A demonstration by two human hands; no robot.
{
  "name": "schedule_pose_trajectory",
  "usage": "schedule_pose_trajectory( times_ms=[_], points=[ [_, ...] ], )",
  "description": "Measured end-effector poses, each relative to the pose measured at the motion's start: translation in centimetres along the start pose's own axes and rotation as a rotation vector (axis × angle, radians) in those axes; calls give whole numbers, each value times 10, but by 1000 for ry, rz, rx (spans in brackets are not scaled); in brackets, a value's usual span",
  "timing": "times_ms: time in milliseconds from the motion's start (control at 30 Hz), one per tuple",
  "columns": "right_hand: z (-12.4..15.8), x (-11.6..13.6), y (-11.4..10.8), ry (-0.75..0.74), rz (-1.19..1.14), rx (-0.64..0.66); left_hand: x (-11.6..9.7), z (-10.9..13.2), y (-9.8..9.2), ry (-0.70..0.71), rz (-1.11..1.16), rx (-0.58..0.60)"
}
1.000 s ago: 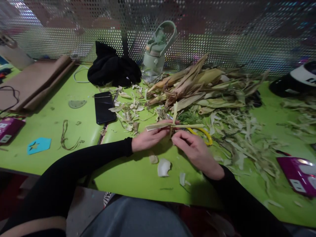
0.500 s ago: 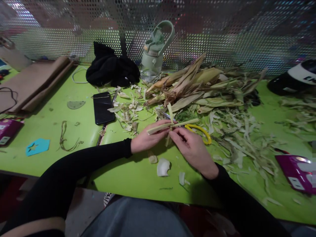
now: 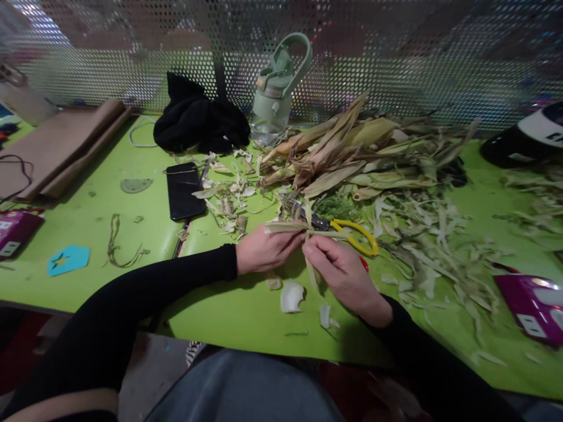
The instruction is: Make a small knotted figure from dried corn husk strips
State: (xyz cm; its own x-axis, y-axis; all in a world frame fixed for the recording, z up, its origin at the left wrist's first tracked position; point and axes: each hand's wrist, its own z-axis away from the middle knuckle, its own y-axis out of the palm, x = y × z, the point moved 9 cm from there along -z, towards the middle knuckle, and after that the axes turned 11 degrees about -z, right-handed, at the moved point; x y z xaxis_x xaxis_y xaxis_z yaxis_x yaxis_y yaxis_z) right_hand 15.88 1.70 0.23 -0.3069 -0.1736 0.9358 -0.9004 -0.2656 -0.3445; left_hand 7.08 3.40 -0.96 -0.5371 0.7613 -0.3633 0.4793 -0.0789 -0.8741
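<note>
Between my two hands is a small cross of pale corn husk strips (image 3: 285, 227), with arms pointing left, right, up and down. My left hand (image 3: 266, 251) is closed on it from the left, its fingertips partly hidden behind the strips. From the right, my right hand (image 3: 341, 269) pinches the cross near its middle with thumb and forefinger. Just beyond the hands lie scissors with yellow handles (image 3: 367, 239), their blades pointing away to the left. Part of a small red object (image 3: 364, 264) shows beside my right hand.
Dried corn husks (image 3: 343, 146) are heaped at the back, with shredded strips (image 3: 444, 252) to the right. A green bottle (image 3: 271, 108), black cloth (image 3: 200, 120) and phone (image 3: 185, 190) stand or lie left of the heap. White scraps (image 3: 291, 296) lie near the table's front edge.
Both hands have come slightly lower and the cross has tilted, its lower strip now hanging to the right. More of the scissors and the red object has come into view.
</note>
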Motion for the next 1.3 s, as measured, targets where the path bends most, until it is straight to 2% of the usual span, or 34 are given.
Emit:
schedule_pose_trajectory(
  times_ms=[133, 200, 400, 567, 633, 733, 867, 967, 1133, 1300],
  points=[
    [3, 13, 5, -111, 132, 4, -11, -1, 0, 67, -79, 92],
    [4, 18, 7, -135, 156, 10, -12, -2, -4, 63, -77, 94],
    [7, 26, 12, -203, 176, 46, -13, -3, -17, 30, 91, 29],
    [8, 24, 16, -227, 149, 54, -7, -6, -15, -36, 183, 84],
    [7, 23, 15, -222, 132, 15, -2, -9, -14, -70, 278, 107],
    [4, 18, 10, -186, 153, -45, 7, -14, -16, -109, 570, 104],
    [-1, 12, 8, -163, 230, -33, 15, -14, -15, -228, 911, 129],
    [-5, 8, -2, -154, 265, -71, 17, -11, -15, -339, 973, 146],
    [-6, 8, -21, -143, 273, -181, 20, -13, -19, -372, 1028, 20],
    [-8, -2, -32, -32, 174, -207, 30, -8, -1, -539, 1316, -4]
  ],
)
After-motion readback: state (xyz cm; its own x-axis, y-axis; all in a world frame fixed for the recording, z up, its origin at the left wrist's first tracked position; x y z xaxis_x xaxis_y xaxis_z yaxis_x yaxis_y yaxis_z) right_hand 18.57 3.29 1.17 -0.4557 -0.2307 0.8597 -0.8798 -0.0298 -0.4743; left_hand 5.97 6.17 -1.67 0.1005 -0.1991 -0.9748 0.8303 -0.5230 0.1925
